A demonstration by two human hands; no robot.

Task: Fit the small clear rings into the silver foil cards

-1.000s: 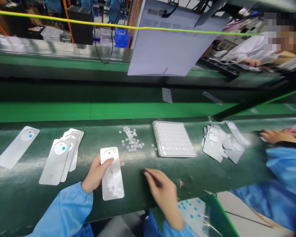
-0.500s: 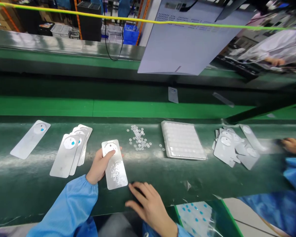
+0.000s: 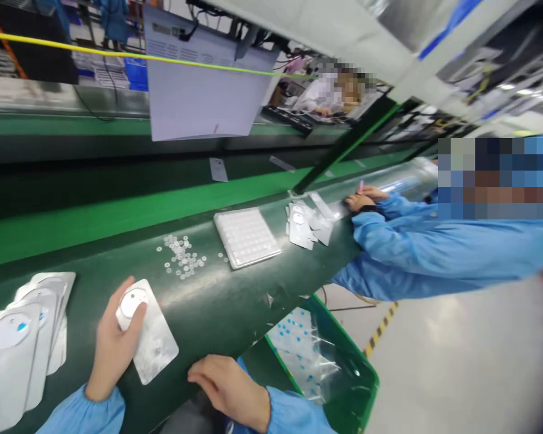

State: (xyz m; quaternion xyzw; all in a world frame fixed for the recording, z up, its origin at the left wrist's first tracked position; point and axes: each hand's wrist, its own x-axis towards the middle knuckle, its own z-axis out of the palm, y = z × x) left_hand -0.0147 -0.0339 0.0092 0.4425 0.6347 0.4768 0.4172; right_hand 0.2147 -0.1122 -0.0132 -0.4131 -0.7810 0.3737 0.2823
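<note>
My left hand [image 3: 117, 340] holds a silvery phone back cover [image 3: 156, 346] with a white round camera area. The thumb lies on that round area and the fingers are behind the cover. To the right, by the bench's front edge, my right hand [image 3: 230, 386] is closed, its fingers curled together; what they hold, if anything, is hidden. Several similar covers [image 3: 6, 367] overlap in a fanned pile at the left, with blue dots in their round areas. Beyond the held cover lies a scatter of small clear rings [image 3: 181, 256].
A clear compartment tray [image 3: 247, 236] lies on the green bench, and more covers [image 3: 301, 226] lie beyond it. A co-worker's sleeve [image 3: 411, 253] and hands are at the right. Below the edge stands a green bin [image 3: 366, 392] holding plastic sheets with blue dots [image 3: 298, 337].
The view has swung right, bringing the co-worker and the whole bin into sight. My left hand keeps the cover, now more tilted. My right hand has gone from spread fingers to curled ones.
</note>
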